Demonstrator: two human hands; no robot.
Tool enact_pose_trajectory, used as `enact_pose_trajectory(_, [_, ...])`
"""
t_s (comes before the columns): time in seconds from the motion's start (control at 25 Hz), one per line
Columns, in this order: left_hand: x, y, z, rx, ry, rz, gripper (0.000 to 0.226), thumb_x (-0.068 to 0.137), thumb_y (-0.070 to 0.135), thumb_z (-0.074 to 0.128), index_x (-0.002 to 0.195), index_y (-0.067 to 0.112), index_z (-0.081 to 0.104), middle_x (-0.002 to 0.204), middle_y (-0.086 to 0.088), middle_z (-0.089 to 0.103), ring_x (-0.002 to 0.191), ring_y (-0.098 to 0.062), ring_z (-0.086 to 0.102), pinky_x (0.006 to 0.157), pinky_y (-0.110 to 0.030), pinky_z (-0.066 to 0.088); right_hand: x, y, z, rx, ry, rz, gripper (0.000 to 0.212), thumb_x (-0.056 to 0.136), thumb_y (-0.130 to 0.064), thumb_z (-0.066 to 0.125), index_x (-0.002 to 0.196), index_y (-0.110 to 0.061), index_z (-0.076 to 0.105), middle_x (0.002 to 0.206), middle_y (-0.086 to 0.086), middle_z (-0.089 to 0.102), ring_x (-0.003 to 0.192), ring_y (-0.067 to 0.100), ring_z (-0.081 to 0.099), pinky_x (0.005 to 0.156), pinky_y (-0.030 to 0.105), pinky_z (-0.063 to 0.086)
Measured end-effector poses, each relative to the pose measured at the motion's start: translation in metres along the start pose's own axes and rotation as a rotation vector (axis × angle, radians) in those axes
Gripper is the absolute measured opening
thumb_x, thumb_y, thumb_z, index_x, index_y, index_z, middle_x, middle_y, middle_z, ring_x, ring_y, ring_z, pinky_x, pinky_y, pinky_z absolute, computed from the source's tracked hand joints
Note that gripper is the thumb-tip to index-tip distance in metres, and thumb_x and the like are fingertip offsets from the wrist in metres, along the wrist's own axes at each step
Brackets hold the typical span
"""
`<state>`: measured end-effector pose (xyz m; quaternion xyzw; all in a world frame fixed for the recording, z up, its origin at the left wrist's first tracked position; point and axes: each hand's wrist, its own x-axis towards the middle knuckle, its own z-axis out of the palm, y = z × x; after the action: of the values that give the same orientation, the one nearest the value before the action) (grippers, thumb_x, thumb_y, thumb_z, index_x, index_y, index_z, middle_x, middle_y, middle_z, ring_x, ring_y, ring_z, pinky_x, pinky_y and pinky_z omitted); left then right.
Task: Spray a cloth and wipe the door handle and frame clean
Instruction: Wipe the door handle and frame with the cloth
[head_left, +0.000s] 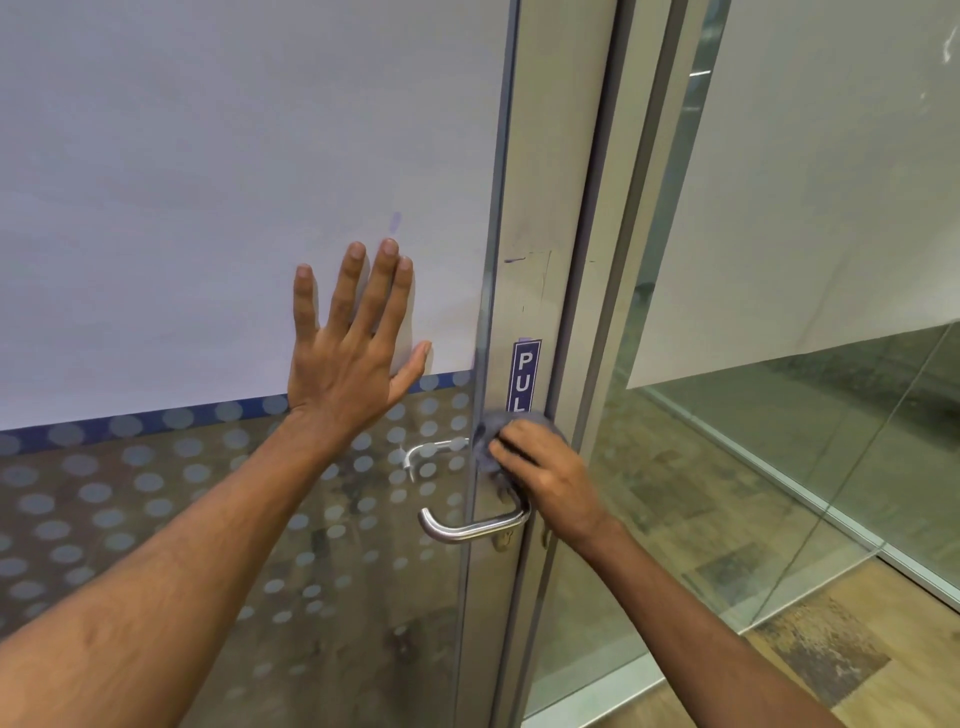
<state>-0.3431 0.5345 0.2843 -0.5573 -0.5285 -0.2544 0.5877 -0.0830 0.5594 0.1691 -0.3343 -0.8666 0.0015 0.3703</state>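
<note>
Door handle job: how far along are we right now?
Done: the cloth is already in the right hand; no spray bottle shows. In hand: it presses the cloth on the frame just above the door handle, while the left hand lies flat on the glass. Left: dark marks higher on the frame.

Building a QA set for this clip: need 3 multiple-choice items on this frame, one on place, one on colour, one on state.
1. Where is the cloth?
A. On the door frame just above the handle
B. On the floor
C. Draped over the left forearm

2. What colour is the sign on the frame?
A. Red with black letters
B. Blue with white letters
C. Yellow with black letters

3. What is the left hand doing?
A. Gripping the handle
B. Holding a spray bottle
C. Open, flat on the door panel

Answers: 1 A, the right hand presses the grey cloth there; 2 B, white letters on blue; 3 C, fingers spread, nothing held.
</note>
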Motion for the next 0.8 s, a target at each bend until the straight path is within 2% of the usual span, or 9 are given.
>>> enact_pose_trajectory(0.08, [0.001, 0.0, -0.001, -0.003, -0.002, 0.002, 0.084, 0.099, 0.063, 0.025, 0.161, 0.009, 0.007, 0.166, -0.011, 0.007, 0.151, -0.032, 0.006, 0.118, -0.056, -0.008, -0.015, 0.0, 0.0, -0.06, -0.074, -0.155, 0.025, 0.095, -0.019, 0.05, 0.113, -0.01, 0.067, 0.118, 0.008, 0.066, 0.116, 0.012, 0.052, 0.101, 0.034, 0.042])
enact_pose_trajectory(0.2, [-0.001, -0.001, 0.0, 0.007, -0.002, 0.004, 0.085, 0.099, 0.064, 0.025, 0.161, 0.008, 0.007, 0.166, -0.012, 0.008, 0.151, -0.033, 0.006, 0.118, -0.057, -0.007, -0.006, -0.006, -0.013, -0.259, 0.043, -0.319, 0.025, 0.085, -0.013, 0.06, 0.106, -0.007, 0.071, 0.109, 0.009, 0.071, 0.108, 0.022, 0.063, 0.091, 0.038, 0.053])
enact_pose_trajectory(0.32, [-0.001, 0.0, 0.0, 0.009, -0.004, 0.009, 0.085, 0.099, 0.063, 0.025, 0.16, 0.008, 0.006, 0.166, -0.012, 0.008, 0.151, -0.033, 0.006, 0.118, -0.058, -0.006, 0.038, -0.024, -0.036, -0.251, 0.303, -0.207, 0.025, 0.087, -0.008, 0.065, 0.111, -0.002, 0.068, 0.109, 0.014, 0.068, 0.105, 0.028, 0.063, 0.091, 0.039, 0.054])
enact_pose_trajectory(0.4, [0.0, 0.0, 0.0, 0.007, -0.008, 0.011, 0.085, 0.099, 0.063, 0.025, 0.16, 0.008, 0.005, 0.166, -0.012, 0.007, 0.151, -0.033, 0.005, 0.118, -0.058, -0.006, 0.071, -0.038, -0.057, -0.167, 0.474, -0.119, 0.026, 0.093, -0.011, 0.057, 0.115, -0.001, 0.066, 0.112, 0.013, 0.065, 0.109, 0.02, 0.056, 0.098, 0.023, 0.047])
enact_pose_trajectory(0.48, [0.0, 0.0, 0.001, 0.005, -0.012, 0.009, 0.085, 0.099, 0.063, 0.026, 0.161, 0.008, 0.005, 0.166, -0.012, 0.004, 0.151, -0.032, 0.002, 0.118, -0.058, -0.007, 0.093, -0.046, -0.068, -0.107, 0.556, -0.043, 0.033, 0.093, -0.012, 0.049, 0.122, -0.002, 0.063, 0.119, 0.013, 0.062, 0.116, 0.014, 0.048, 0.105, 0.009, 0.033])
enact_pose_trajectory(0.56, [0.0, -0.001, 0.001, 0.01, -0.012, 0.007, 0.085, 0.099, 0.063, 0.026, 0.161, 0.008, 0.005, 0.166, -0.012, 0.003, 0.151, -0.032, 0.0, 0.118, -0.057, -0.009, 0.096, -0.047, -0.061, -0.082, 0.606, -0.022, 0.04, 0.088, -0.002, 0.053, 0.127, -0.002, 0.058, 0.127, 0.015, 0.058, 0.122, 0.018, 0.045, 0.11, 0.014, 0.03])
enact_pose_trajectory(0.68, [0.0, 0.0, 0.0, 0.011, -0.006, 0.006, 0.084, 0.099, 0.063, 0.026, 0.161, 0.008, 0.006, 0.166, -0.011, 0.003, 0.152, -0.032, 0.0, 0.119, -0.057, -0.01, 0.068, -0.036, -0.038, -0.12, 0.527, -0.05, 0.049, 0.081, 0.007, 0.063, 0.13, 0.002, 0.056, 0.132, 0.021, 0.055, 0.128, 0.027, 0.046, 0.11, 0.036, 0.04])
enact_pose_trajectory(0.72, [0.0, 0.0, 0.0, 0.013, -0.005, 0.006, 0.084, 0.1, 0.063, 0.026, 0.161, 0.008, 0.006, 0.166, -0.011, 0.003, 0.152, -0.032, 0.0, 0.119, -0.057, -0.01, 0.053, -0.032, -0.028, -0.167, 0.467, -0.07, 0.052, 0.079, 0.008, 0.066, 0.13, 0.001, 0.055, 0.133, 0.022, 0.054, 0.129, 0.029, 0.045, 0.111, 0.039, 0.039])
enact_pose_trajectory(0.8, [0.0, 0.0, -0.001, 0.021, -0.006, 0.005, 0.084, 0.1, 0.063, 0.026, 0.16, 0.008, 0.007, 0.166, -0.012, 0.003, 0.152, -0.032, 0.001, 0.119, -0.058, -0.008, 0.026, -0.027, -0.013, -0.238, 0.368, -0.089, 0.058, 0.076, 0.01, 0.069, 0.131, 0.0, 0.055, 0.137, 0.021, 0.051, 0.132, 0.03, 0.043, 0.116, 0.034, 0.032])
